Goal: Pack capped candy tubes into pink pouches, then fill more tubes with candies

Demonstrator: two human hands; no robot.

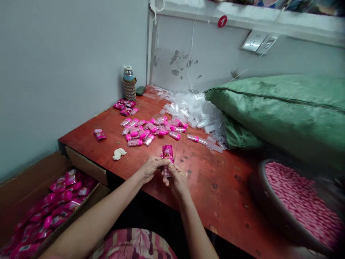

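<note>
Near the table's front edge, my left hand [153, 168] and my right hand [176, 178] meet around one small candy bottle [166, 170] and a pink printed wrapper [167, 151] at its upper end. My left fingers pinch the wrapper's lower part from the left. The fingers of my right hand curl round the bottle from the right. Beyond my hands lies a pile of filled bottles with pink caps [145, 131]. A single wrapped bottle [99, 135] lies to the left, near a crumpled white cloth [119, 154].
Clear tubes [199, 111] are heaped at the back beside a large green sack [283, 108]. A basin of pink candies [299, 198] stands at the right. An open cardboard box [86, 164] with wrapped bottles is at lower left. A flask [129, 86] stands by the wall.
</note>
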